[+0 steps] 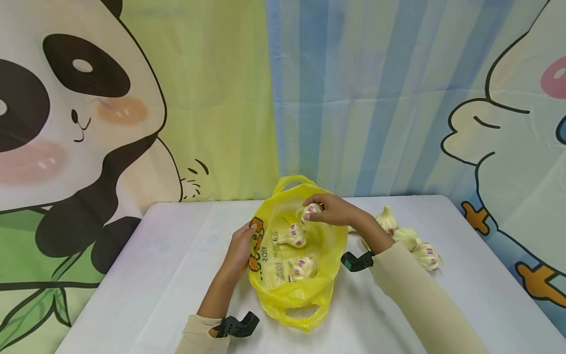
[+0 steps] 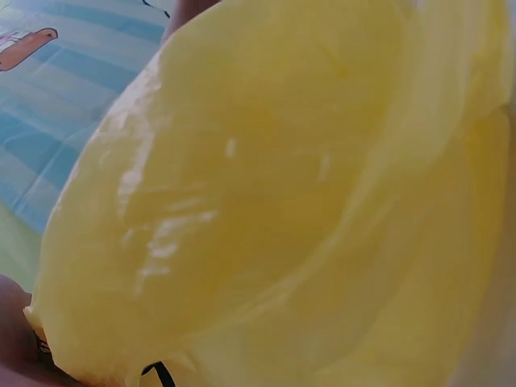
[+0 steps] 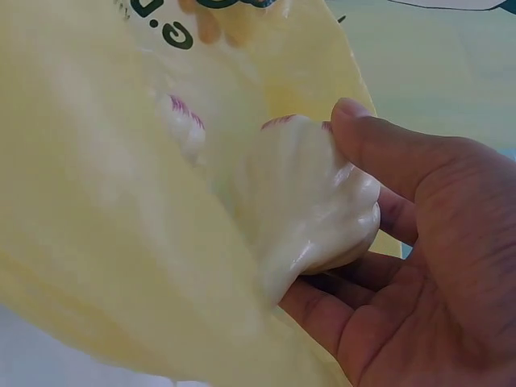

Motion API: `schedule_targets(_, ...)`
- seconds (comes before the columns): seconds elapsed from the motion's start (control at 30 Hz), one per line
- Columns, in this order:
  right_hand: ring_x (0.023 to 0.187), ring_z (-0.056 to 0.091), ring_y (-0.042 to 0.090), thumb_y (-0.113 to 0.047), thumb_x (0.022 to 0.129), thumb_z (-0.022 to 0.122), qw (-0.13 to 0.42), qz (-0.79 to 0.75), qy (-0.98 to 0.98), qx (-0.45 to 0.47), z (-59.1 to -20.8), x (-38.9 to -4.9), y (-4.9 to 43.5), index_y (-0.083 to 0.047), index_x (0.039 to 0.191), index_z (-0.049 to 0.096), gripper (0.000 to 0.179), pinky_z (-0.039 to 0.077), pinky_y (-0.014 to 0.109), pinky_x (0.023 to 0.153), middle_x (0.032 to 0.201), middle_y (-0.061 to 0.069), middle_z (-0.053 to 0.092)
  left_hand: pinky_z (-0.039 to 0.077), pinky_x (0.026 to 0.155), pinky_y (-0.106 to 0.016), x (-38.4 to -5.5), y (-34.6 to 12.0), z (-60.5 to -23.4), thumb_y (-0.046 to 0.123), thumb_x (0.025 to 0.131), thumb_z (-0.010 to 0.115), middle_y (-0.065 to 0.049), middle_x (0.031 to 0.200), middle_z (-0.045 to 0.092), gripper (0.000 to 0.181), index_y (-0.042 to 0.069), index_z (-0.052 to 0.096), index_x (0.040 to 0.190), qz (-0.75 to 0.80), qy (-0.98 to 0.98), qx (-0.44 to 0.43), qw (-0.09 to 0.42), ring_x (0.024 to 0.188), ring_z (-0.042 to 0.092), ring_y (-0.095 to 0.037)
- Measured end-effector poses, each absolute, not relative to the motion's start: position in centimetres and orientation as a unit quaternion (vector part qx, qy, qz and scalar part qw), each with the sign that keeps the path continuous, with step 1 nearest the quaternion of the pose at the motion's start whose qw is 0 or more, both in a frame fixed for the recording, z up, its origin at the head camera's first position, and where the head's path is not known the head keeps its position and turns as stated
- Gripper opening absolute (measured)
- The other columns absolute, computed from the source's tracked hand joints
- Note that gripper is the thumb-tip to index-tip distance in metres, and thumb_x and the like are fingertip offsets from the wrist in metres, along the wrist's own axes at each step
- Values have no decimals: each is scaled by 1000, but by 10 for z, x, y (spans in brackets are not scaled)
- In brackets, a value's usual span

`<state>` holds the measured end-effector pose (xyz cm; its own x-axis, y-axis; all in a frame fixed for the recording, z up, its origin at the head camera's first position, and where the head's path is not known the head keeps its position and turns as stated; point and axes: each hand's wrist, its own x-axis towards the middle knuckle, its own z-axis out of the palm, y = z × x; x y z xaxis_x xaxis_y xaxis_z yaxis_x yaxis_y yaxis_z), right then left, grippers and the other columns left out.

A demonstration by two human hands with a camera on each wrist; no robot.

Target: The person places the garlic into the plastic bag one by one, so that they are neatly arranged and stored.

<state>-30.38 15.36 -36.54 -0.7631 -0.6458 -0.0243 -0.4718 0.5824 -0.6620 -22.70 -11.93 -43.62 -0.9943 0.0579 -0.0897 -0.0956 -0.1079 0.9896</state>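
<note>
A yellow plastic bag with printed figures and letters lies mouth-up on the table, and its near side fills most of the left wrist view. My left hand grips the bag's left rim, thumb on the inner side. In my right hand a white garlic bulb with purple marks is held between thumb and fingers at the bag's far right opening. The right wrist view shows this garlic bulb close up. Inside the bag are two more garlic bulbs, one upper and one lower.
Several garlic bulbs lie in a group on the white table, right of the bag and partly behind my right forearm. A printed curtain hangs behind the table's far edge. Each wrist wears a black device.
</note>
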Motion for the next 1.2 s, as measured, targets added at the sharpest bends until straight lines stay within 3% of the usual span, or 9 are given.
schedule_targets(0.4, 91, 53, 21, -34, 96, 63, 124, -305, 891, -314, -350, -310, 133, -6, 133, 56, 46, 46, 40, 83, 125, 7, 56, 51, 79, -46, -227, -121, -436, 35, 105, 40, -27, 107, 57, 42, 7, 55, 132, 738, 673, -20, 48, 93, 58, -39)
schedule_targets(0.63, 99, 55, 22, -31, 96, 65, 130, -300, 893, -309, -356, -315, 121, -3, 129, 58, 44, 47, 39, 87, 123, 8, 57, 51, 80, -47, -227, -120, -436, 34, 105, 41, -22, 105, 60, 42, 6, 54, 134, 748, 662, -20, 55, 91, 61, -36)
schedule_targets(0.87, 97, 56, 22, -28, 95, 65, 133, -271, 906, -298, -364, -316, 118, -2, 129, 58, 43, 48, 39, 85, 118, 9, 60, 51, 79, -46, -228, -117, -436, 35, 105, 41, -20, 102, 60, 43, 5, 56, 133, 750, 659, -5, 59, 92, 60, -38)
schedule_targets(1.2, 122, 49, 31, -32, 96, 64, 117, -295, 908, -272, -380, -322, 117, -2, 135, 53, 50, 42, 46, 99, 134, 14, 53, 51, 79, -46, -227, -116, -437, 34, 106, 40, -21, 103, 59, 43, 5, 54, 134, 749, 660, 0, 57, 91, 60, -36)
